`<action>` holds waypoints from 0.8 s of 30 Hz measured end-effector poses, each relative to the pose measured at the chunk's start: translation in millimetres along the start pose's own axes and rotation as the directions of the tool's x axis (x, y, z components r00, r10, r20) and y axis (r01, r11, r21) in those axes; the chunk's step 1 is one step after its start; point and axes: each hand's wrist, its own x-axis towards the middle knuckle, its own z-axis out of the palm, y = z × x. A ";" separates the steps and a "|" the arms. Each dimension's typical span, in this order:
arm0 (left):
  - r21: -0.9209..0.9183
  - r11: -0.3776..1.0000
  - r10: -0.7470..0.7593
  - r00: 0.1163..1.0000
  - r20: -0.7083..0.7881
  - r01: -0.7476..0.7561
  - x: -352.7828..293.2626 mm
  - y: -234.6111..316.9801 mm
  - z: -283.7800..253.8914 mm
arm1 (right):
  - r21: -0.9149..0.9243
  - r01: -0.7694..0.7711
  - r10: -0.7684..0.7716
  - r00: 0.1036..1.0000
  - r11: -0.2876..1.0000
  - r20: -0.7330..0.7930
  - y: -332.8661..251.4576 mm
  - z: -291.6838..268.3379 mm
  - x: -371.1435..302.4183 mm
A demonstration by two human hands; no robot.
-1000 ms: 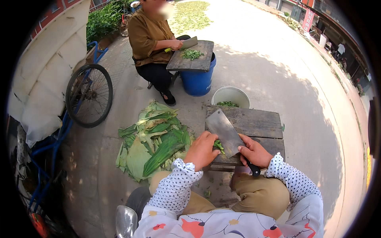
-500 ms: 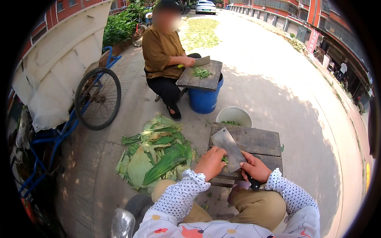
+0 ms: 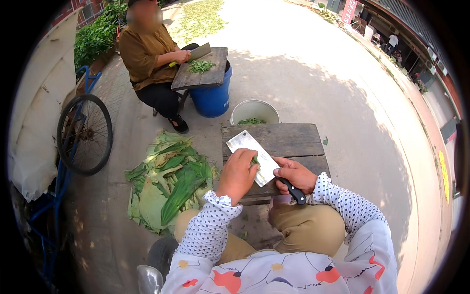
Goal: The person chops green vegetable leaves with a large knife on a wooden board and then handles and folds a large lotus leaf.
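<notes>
A cleaver (image 3: 265,170) with a broad metal blade and black handle lies slanted above a worn wooden board (image 3: 289,134) in front of me. My right hand (image 3: 296,175) is closed around it where the handle meets the blade. On the left part of the blade rests my left hand (image 3: 240,173), its fingers bent and drawn together. A little bunch of chopped greens (image 3: 254,160) shows between its thumb and forefinger; the rest of what it holds is hidden. Just past the board stands a white bucket (image 3: 255,104) with cut greens inside.
Large green leaves (image 3: 171,188) lie heaped on the ground at left. Across from me, a seated person (image 3: 151,59) holds another cleaver over a board (image 3: 208,73) on a blue bucket (image 3: 212,97). A cart's wheel (image 3: 84,134) stands at far left.
My view has swung, so the scene sits further left and higher. The blade has tilted and now catches bright light. My left hand stays bent at the blade; the right keeps its grip.
</notes>
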 end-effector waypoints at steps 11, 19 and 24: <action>-0.108 0.993 0.021 0.966 -0.257 -0.050 -12.0 -4.6 6.6 | 0.175 0.294 -0.243 0.934 0.940 -0.263 -13.7 -23.7 -3.7; -0.037 0.999 0.020 0.972 -0.236 -0.029 -10.7 -20.8 0.3 | -0.559 0.144 -0.469 0.730 0.817 -0.497 -108.5 -56.3 83.9; -0.064 0.998 -0.013 0.977 -0.214 0.000 -13.6 -12.5 -7.0 | -0.710 0.122 -0.605 0.634 0.694 -0.481 -120.1 -59.5 92.0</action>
